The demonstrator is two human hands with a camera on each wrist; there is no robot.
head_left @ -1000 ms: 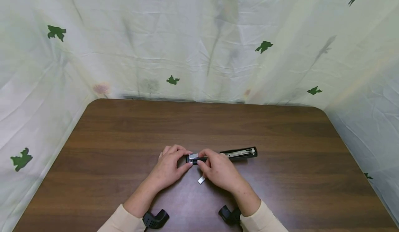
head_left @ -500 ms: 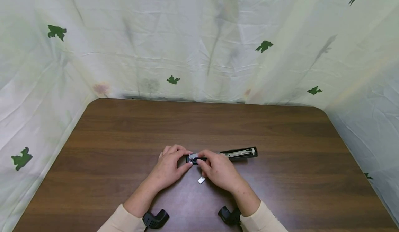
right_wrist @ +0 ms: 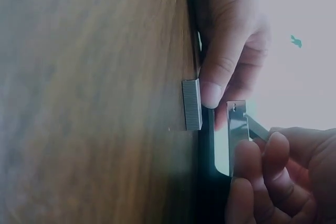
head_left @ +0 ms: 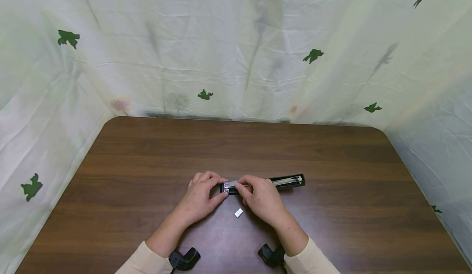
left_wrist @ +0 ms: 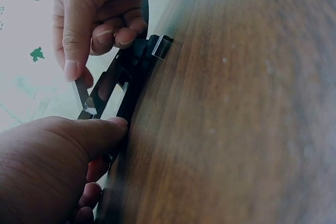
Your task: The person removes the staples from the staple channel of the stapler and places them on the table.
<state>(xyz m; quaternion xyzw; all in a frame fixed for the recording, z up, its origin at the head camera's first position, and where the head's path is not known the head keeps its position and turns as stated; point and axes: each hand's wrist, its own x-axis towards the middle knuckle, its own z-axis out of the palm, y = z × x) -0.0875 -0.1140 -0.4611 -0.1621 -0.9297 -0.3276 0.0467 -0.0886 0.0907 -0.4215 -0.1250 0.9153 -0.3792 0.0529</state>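
Note:
An opened black stapler lies lengthwise on the table, its metal channel facing up at the right. My left hand grips its left end between thumb and fingers. With thumb and index finger, my right hand pinches a thin grey metal strip tilted above the stapler's metal front; whether it is staples or a stapler part, I cannot tell. The right hand's other fingers curl beside the stapler. A short row of staples rests on the table in front of the stapler, its fine ridges visible in the right wrist view.
The brown wooden table stretches to all sides of the hands. A pale curtain with green leaf shapes hangs behind it. Black devices are worn at both wrists.
My right hand has shifted slightly right and raised the grey strip at the stapler's front. The staple row on the table, partly covered before, now shows fully. The left hand stays put.

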